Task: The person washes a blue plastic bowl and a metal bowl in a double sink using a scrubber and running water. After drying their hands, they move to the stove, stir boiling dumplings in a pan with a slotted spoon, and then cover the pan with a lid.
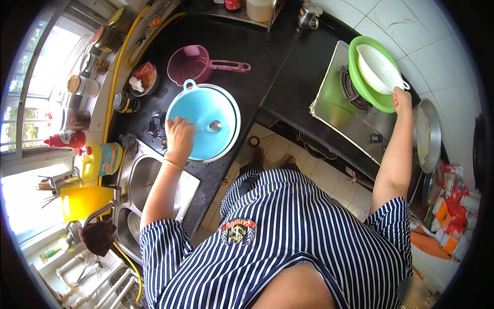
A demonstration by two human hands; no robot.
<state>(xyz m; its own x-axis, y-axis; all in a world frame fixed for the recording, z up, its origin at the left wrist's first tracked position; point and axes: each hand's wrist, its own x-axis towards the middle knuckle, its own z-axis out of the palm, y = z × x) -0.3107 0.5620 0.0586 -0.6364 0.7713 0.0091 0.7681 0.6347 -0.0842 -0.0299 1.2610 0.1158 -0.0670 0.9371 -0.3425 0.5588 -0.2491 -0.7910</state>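
In the head view my left hand (180,137) is over the near left side of a light blue plastic bowl (185,104) with a ring handle. The thin handle of a metal spoon (214,126) runs from my fingers, its head inside the bowl. Under the blue bowl is a wider pale-rimmed vessel (236,104). My right hand (402,101) is stretched out to the stove, fingers closed at the handle end of a white plastic colander (378,71). That colander sits tilted in a green plastic basin (354,65); whether my fingers also touch the basin is hidden.
A maroon dipper (189,63) and a small bowl with a red packet (146,79) stand on the black counter (239,34). The sink (144,177) lies at left. Beneath the basin is a gas stove (332,92). A metal pan (431,135) leans at right.
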